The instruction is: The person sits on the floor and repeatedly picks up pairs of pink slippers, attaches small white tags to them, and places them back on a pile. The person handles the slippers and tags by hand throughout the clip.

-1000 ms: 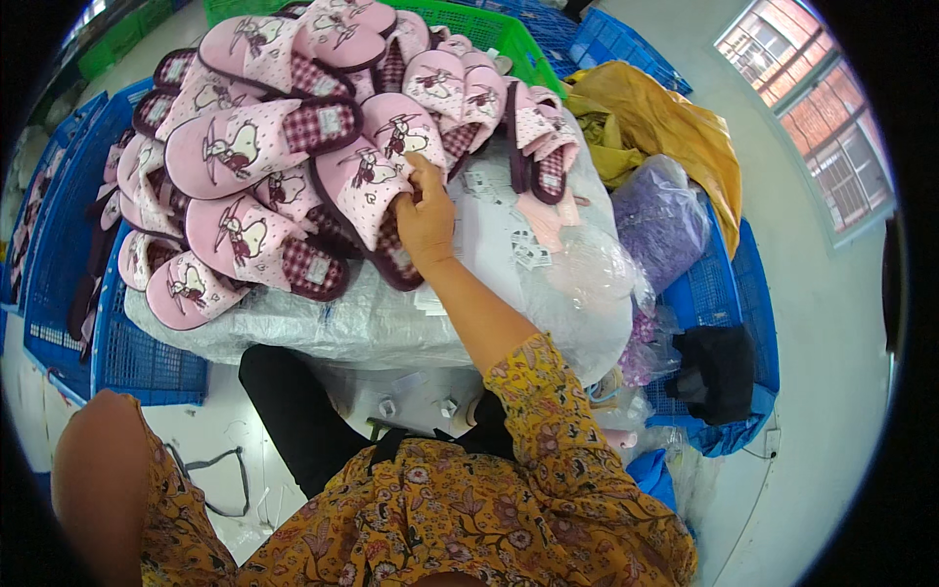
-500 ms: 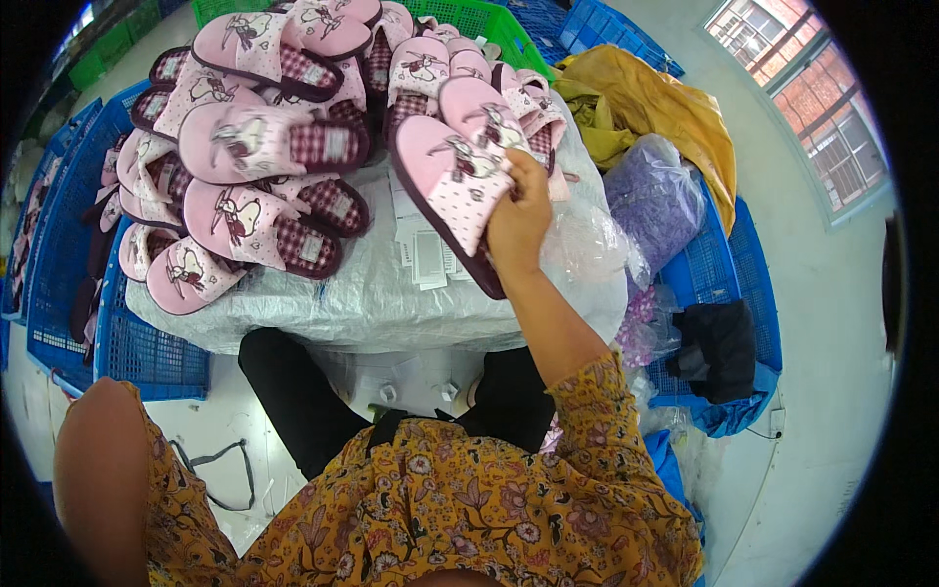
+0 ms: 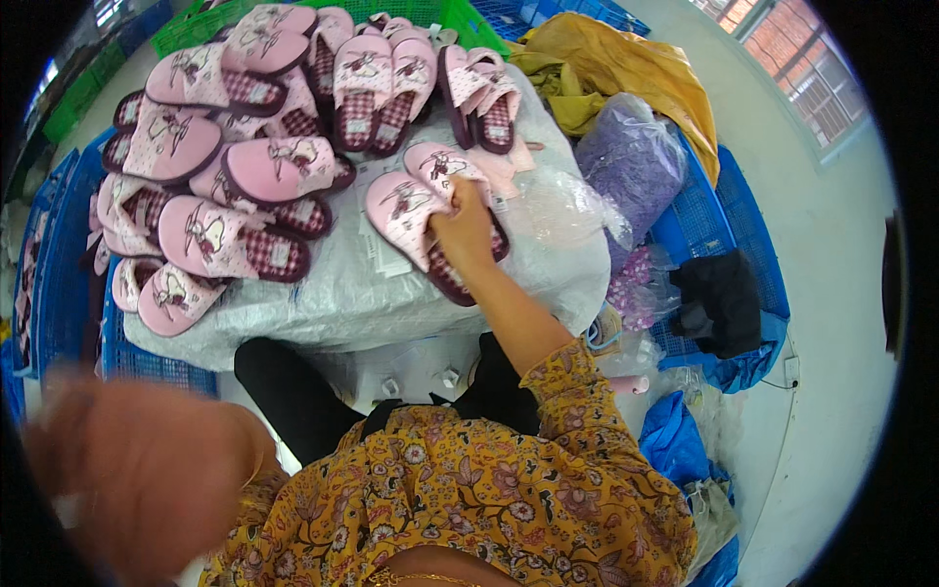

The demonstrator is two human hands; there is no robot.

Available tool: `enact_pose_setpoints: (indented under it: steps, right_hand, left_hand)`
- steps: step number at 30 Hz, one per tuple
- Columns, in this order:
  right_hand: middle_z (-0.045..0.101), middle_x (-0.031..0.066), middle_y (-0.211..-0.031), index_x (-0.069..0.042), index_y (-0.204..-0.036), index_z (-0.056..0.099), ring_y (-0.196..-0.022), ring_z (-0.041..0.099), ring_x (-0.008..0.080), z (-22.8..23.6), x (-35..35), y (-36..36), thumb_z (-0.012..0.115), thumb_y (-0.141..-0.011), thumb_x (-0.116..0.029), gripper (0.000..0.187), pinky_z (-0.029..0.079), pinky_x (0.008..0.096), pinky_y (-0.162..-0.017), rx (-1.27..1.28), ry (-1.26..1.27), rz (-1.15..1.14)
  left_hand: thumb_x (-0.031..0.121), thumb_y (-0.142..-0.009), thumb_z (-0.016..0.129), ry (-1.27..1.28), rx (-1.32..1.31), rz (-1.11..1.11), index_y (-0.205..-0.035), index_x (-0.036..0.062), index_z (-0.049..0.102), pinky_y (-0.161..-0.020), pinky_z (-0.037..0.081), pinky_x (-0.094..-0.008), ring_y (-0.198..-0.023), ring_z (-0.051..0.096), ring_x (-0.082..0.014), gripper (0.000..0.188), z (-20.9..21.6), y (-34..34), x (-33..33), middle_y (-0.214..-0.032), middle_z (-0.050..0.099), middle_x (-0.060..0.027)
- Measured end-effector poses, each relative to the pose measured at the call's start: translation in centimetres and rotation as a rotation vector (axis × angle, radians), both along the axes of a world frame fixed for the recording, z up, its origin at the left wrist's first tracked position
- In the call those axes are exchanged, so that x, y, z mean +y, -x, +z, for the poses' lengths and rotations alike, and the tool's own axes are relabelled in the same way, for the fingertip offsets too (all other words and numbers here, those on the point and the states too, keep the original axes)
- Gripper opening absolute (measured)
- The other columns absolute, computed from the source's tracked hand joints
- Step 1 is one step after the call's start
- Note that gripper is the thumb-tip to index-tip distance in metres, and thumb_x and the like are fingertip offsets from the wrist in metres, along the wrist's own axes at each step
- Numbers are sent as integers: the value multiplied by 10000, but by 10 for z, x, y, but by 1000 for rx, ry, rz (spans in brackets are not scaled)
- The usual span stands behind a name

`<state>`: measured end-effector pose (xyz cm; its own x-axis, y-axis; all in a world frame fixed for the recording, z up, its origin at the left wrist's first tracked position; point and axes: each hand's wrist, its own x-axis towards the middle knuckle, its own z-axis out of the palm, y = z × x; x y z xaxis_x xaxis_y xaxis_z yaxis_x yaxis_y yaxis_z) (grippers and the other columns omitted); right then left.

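My right hand [image 3: 464,231] is closed around a pair of pink slippers [image 3: 403,210], its fingers at the inner edges of their uppers. The pair is tilted, toes pointing up and left, low over a white plastic-wrapped surface [image 3: 328,308]. Each slipper has a dark sole, a checked insole and a printed cartoon dog. Left of it lies a heap of matching slippers [image 3: 201,235]. Another pair [image 3: 381,83] lies beyond my hand, with more slippers [image 3: 489,103] to its right. My left arm [image 3: 147,470] is a smear at the lower left; its fingers cannot be made out.
Blue crates [image 3: 156,357] flank the wrapped surface on the left, and another blue crate [image 3: 699,215] stands on the right. Clear plastic film [image 3: 572,210] lies by a bag of purple material [image 3: 631,157]. Yellow cloth [image 3: 621,68] and black cloth [image 3: 719,303] hang over crates.
My right hand has brought the pair of slippers down and toward me, still gripping it. My left arm has swung closer and blurred. The whole view has shifted slightly.
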<state>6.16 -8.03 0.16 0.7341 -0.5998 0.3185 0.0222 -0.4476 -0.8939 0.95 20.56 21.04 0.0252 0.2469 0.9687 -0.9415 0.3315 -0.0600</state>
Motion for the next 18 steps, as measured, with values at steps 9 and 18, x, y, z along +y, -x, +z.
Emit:
enact_pose_setpoints:
  steps: [9, 18]
  right_hand:
    - [636, 136, -1106, -64, -1141, 609, -1066, 568, 339, 12, -82, 27, 715, -764, -116, 394, 459, 405, -912, 90, 219, 25]
    - [679, 111, -1068, -99, -1010, 657, -1016, 602, 310, -1, -175, -29, 693, -797, -242, 259, 465, 437, -850, 527, 992, 7]
  left_hand:
    - [70, -802, 712, -1046, 575, 218, -1128, 31, 623, -963, 434, -404, -1126, 540, -333, 340, -147, -54, -91, -1216, 583, -149]
    - [68, -797, 717, -1141, 584, 229, -1100, 40, 627, -919, 459, -402, -1085, 551, -339, 317, -172, -46, -99, -1201, 580, -151]
